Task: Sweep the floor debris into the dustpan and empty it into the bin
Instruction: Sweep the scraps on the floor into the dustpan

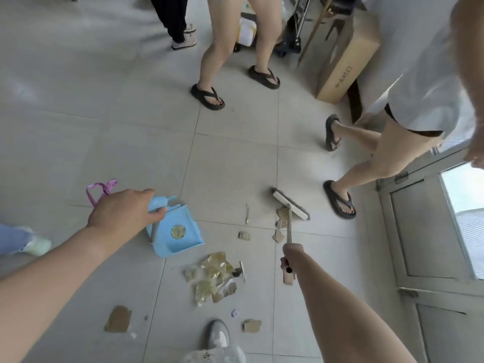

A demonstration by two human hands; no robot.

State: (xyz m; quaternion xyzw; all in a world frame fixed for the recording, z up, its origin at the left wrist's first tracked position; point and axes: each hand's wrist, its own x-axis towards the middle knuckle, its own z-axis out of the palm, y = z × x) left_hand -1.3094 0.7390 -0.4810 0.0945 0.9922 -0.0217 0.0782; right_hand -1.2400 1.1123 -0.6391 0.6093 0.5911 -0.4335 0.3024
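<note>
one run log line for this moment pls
left hand grips blue dustpan by its handle | right hand holds broom | debris scattered outside dustpan | sweep not yet done

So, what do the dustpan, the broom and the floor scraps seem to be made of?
Dustpan: smooth, moulded light-blue plastic, slightly glossy. Broom: pale head, probably plastic, with dark bristles; handle unclear. Brown scraps: likely cardboard, matte, some showing corrugated ridges. Yellowish scraps: seemingly crinkled, shiny transparent film.
</note>
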